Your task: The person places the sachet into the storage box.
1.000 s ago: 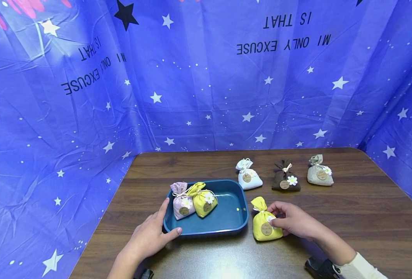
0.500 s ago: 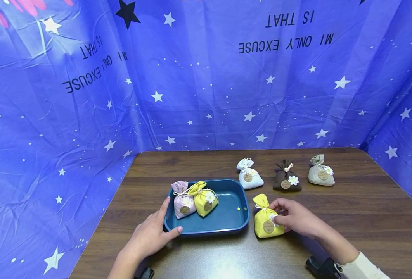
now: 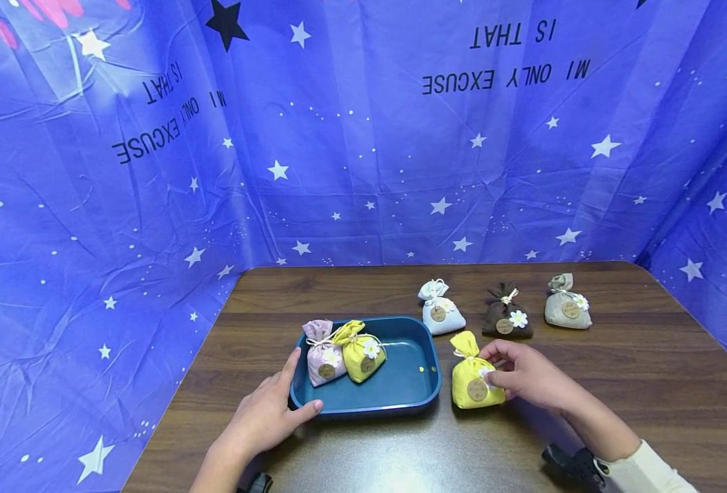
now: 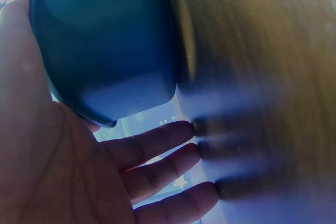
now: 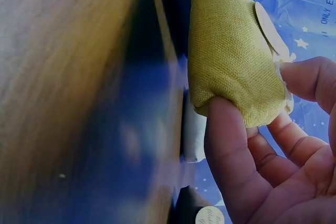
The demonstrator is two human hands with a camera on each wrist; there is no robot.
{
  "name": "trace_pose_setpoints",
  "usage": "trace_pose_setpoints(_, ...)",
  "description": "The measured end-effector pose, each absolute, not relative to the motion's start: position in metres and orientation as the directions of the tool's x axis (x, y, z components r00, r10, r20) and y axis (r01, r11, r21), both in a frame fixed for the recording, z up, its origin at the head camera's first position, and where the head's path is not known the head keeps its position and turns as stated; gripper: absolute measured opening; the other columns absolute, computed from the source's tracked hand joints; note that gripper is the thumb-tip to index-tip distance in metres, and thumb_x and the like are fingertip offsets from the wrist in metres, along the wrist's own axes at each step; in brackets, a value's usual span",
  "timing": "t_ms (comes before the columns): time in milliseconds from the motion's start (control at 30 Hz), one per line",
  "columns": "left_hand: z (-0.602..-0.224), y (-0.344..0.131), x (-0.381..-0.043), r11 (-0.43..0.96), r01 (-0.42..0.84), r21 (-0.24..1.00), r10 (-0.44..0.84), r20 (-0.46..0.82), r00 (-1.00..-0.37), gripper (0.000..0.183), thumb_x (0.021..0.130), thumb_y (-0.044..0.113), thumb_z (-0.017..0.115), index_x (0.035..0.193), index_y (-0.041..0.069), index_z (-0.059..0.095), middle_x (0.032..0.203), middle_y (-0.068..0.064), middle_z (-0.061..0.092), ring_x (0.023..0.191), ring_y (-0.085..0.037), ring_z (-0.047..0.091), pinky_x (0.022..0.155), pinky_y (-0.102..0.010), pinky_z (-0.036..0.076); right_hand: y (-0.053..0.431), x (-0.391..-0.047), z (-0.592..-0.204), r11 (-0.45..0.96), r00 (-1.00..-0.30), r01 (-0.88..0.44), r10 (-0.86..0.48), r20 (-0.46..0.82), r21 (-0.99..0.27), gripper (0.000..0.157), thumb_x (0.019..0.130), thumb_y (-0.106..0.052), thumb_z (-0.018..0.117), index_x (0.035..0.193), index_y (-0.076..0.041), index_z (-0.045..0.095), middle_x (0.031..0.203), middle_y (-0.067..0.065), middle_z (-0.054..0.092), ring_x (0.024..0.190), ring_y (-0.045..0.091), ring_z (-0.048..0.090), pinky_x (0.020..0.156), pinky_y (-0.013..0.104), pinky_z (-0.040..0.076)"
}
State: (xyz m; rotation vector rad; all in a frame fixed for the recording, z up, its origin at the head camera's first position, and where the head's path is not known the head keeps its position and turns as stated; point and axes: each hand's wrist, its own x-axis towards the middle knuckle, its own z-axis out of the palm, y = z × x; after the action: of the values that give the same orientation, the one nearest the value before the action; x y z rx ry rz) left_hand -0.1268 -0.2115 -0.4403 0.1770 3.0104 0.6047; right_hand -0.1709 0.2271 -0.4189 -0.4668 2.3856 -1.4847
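My right hand [image 3: 532, 375] pinches a small yellow cloth drawstring pouch [image 3: 464, 392] by its right side, just right of the blue tray [image 3: 394, 404]. The pouch stands upright and bears a white flower and a round tag. Seen from the right wrist, my thumb presses the tag side of the yellow pouch [image 5: 226, 51] and fingers support its other faces. My left hand [image 3: 260, 415] rests against the tray's left end with fingers extended, thumb at the front rim. Inside the tray, a pale purple pouch [image 3: 320, 363] leans beside another yellow pouch [image 3: 357, 363].
Behind the held pouch, a white pouch [image 3: 450, 323], a dark brown pouch [image 3: 493, 320] and a grey-beige pouch [image 3: 557, 311] stand along the back of the wooden table [image 3: 647, 383]. A blue star-printed curtain [image 3: 388, 150] hangs around the table's back and sides.
My right hand has shifted the yellow pouch slightly away from me and a little to the right. My left hand has stayed at the tray, and the other pouches keep their places.
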Motion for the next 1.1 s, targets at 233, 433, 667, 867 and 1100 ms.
trace_pose_setpoints(233,-0.441,-0.211,-0.127,0.918,0.102,0.384,0.126,-0.038,-0.991,0.103,0.083,0.067,0.066,0.16,0.018,0.018,0.143,-0.02,0.052,0.128,-0.041,0.05,0.093,-0.063,0.043,0.231,-0.173,-0.411,0.445,-0.911,-0.158,-0.41,-0.043,-0.882,0.027,0.088,-0.003,0.068,0.113,0.003,0.058,0.096,0.012,0.065,0.081,0.019,0.062,0.056,0.038,0.055)
trace_pose_setpoints(433,-0.441,-0.212,-0.127,0.917,0.102,0.386,0.127,-0.04,-0.991,0.103,0.083,0.068,0.065,0.16,0.019,0.017,0.143,-0.02,0.052,0.127,-0.04,0.051,0.092,-0.063,0.043,0.232,-0.173,-0.409,0.442,-0.915,-0.141,-0.401,-0.054,-0.886,0.03,0.089,-0.005,0.069,0.116,0.003,0.058,0.1,0.012,0.065,0.085,0.021,0.062,0.058,0.039,0.056)
trace_pose_setpoints(667,-0.44,-0.212,-0.127,0.916,0.101,0.389,0.127,-0.043,-0.991,0.103,0.083,0.067,0.066,0.16,0.019,0.018,0.142,-0.021,0.052,0.128,-0.041,0.051,0.092,-0.063,0.043,0.23,-0.176,-0.404,0.413,-0.913,-0.172,-0.408,-0.013,-0.894,0.029,0.089,-0.004,0.068,0.115,0.004,0.058,0.098,0.013,0.065,0.083,0.019,0.064,0.057,0.037,0.056)
trace_pose_setpoints(867,-0.439,-0.211,-0.126,0.916,0.096,0.39,0.125,-0.049,-0.991,0.103,0.083,0.067,0.065,0.16,0.019,0.018,0.142,-0.021,0.052,0.127,-0.04,0.051,0.092,-0.063,0.044,0.227,-0.177,-0.403,0.406,-0.916,-0.17,-0.4,-0.007,-0.898,0.029,0.089,-0.004,0.069,0.115,0.004,0.059,0.097,0.013,0.065,0.082,0.019,0.064,0.057,0.037,0.055)
trace_pose_setpoints(1100,-0.439,-0.211,-0.126,0.915,0.096,0.391,0.125,-0.049,-0.991,0.103,0.083,0.068,0.065,0.16,0.02,0.017,0.142,-0.02,0.052,0.127,-0.04,0.051,0.092,-0.062,0.044,0.223,-0.181,-0.401,0.394,-0.914,-0.178,-0.406,0.004,-0.902,0.028,0.089,-0.003,0.068,0.115,0.004,0.058,0.099,0.014,0.064,0.085,0.02,0.064,0.059,0.036,0.056)
